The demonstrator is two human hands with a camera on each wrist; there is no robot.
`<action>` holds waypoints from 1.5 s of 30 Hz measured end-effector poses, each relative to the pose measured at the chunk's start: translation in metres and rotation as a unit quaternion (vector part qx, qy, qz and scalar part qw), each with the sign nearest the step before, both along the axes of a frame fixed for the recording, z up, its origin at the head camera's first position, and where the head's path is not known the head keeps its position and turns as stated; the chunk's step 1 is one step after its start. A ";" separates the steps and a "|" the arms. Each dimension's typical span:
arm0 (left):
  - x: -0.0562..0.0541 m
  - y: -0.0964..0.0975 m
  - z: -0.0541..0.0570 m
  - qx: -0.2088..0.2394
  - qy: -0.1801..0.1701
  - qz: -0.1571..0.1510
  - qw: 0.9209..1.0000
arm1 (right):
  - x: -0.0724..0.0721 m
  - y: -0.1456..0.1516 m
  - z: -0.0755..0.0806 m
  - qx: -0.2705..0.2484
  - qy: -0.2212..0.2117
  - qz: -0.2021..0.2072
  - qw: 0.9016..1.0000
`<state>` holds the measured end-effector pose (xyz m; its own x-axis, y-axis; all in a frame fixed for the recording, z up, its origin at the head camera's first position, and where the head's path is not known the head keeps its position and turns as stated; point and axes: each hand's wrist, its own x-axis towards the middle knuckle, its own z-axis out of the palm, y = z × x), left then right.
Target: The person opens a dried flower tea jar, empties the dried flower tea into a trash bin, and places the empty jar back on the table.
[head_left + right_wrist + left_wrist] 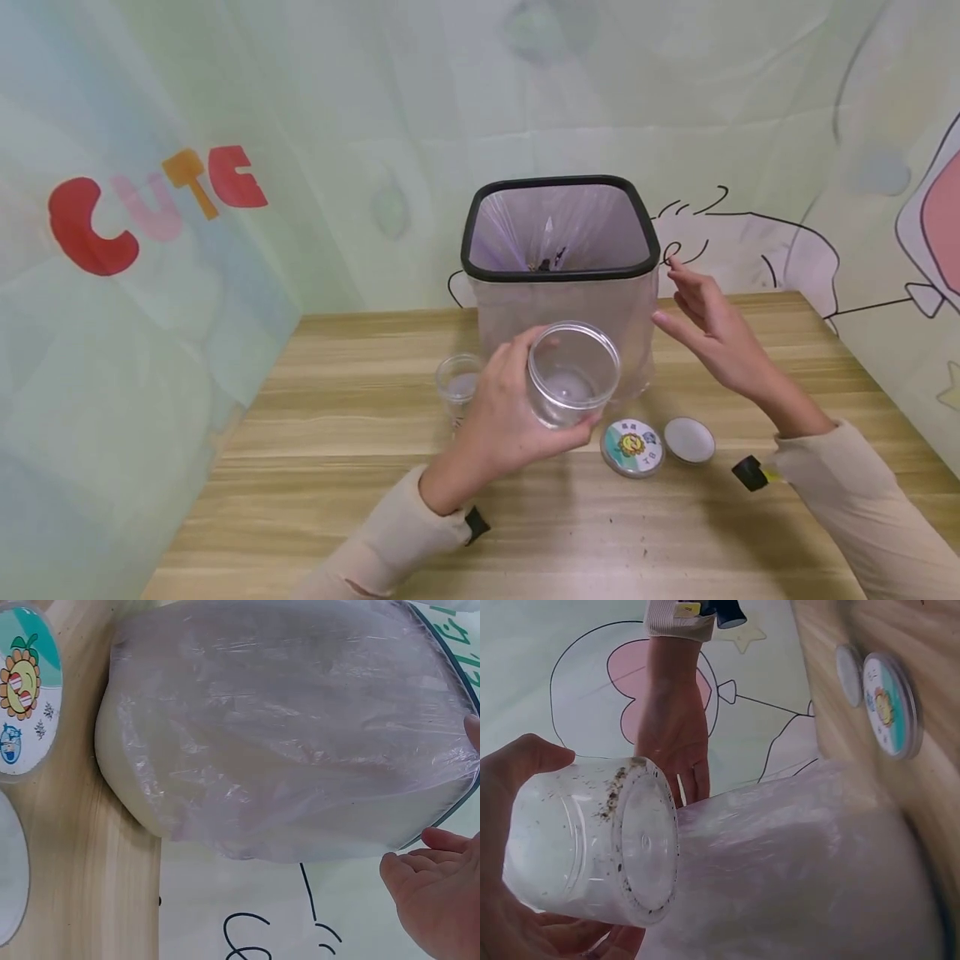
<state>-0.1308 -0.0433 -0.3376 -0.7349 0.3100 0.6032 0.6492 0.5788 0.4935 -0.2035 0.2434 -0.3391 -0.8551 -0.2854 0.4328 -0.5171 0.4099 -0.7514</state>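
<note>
A clear plastic jar (573,379) is gripped round its side by my left hand (498,408), in front of the bin. Its mouth faces the head camera. In the left wrist view, brown specks cling to the outside and base edge of the jar (592,832). The trash bin (558,276) has a dark rim and a thin translucent liner, with some dark bits inside. Beside the bin's right side, my right hand (716,333) is raised with its fingers extended, holding nothing. The right wrist view shows that hand (439,889) near the rim.
Another clear plastic container (459,382) stands on the wooden table (337,425), partly behind my left hand. A lid with a sunflower picture (632,447) lies beside a plain whitish lid (689,440). Small dark crumbs are scattered near the front. Printed fabric (360,100) hangs behind the bin.
</note>
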 end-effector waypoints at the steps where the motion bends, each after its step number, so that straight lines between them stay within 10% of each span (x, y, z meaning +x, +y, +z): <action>1: 0.000 0.000 -0.003 0.001 -0.005 0.000 1.000 | 0.000 0.001 -0.001 0.001 0.000 0.000 1.000; 24: 0.003 0.004 -0.062 -0.009 -0.161 0.022 0.987 | 0.007 0.012 -0.024 -0.013 -0.056 0.005 0.998; 45: -0.011 0.003 -0.089 -0.021 -0.245 0.046 0.968 | 0.017 0.015 -0.045 0.037 -0.081 -0.010 0.996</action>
<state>-0.1418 -0.0405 -0.4264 -0.9553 0.2463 0.1634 0.2878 0.6497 0.7036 -0.1867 0.2579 -0.3838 -0.9178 -0.2942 0.2667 -0.3828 0.4766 -0.7914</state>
